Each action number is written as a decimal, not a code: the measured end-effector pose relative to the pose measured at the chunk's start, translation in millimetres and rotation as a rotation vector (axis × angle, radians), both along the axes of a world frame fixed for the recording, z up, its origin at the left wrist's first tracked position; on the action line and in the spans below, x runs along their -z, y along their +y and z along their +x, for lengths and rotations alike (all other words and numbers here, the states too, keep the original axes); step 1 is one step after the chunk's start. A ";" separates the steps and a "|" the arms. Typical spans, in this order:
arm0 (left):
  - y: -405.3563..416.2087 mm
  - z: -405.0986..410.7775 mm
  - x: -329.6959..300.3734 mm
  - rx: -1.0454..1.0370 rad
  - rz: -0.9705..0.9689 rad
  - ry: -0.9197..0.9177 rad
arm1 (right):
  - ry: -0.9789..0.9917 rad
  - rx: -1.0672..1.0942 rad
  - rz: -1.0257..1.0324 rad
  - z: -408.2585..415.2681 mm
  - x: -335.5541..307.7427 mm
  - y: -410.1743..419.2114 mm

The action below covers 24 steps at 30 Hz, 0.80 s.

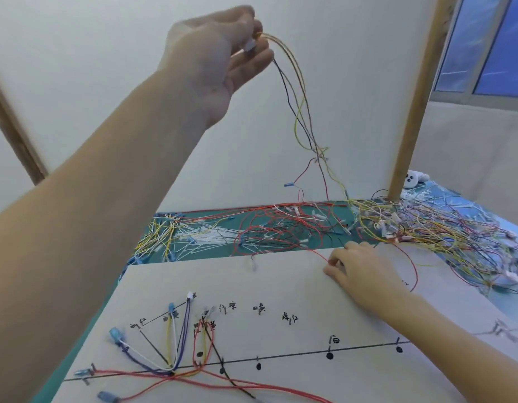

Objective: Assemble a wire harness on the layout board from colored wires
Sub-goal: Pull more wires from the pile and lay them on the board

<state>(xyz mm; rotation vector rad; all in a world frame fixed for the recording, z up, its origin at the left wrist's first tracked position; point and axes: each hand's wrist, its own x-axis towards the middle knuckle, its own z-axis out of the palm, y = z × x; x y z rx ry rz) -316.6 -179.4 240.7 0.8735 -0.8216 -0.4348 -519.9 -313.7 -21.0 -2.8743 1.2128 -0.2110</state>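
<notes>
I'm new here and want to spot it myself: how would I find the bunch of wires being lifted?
Start at the wooden post standing on the right. Left of it, the raised left hand pinches a bunch of wires hanging down to the tangled pile. It alone is in the air; the others lie flat.

The left arm reaches up and forward, bare forearm stretched long, wrist bent slightly. The left hand (214,50) is raised high, palm side toward the camera, its grip pinched closed with thumb against fingertips (256,46). The right arm extends low from the right edge. The right hand (359,266) lies palm down, knuckles up, fingers curled under and pinched together at their tips.
</notes>
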 end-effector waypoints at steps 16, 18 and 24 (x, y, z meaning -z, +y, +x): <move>10.2 -6.1 -0.1 0.015 -0.067 -0.016 | -0.325 0.206 -0.220 -12.4 -12.0 -90.8; 9.4 -2.7 -3.3 -0.018 -0.105 -0.032 | -0.151 0.260 -0.284 -9.1 -13.6 -99.4; 10.3 23.7 11.9 -0.159 -0.022 -0.062 | -0.169 0.168 0.023 -2.3 -26.4 -100.4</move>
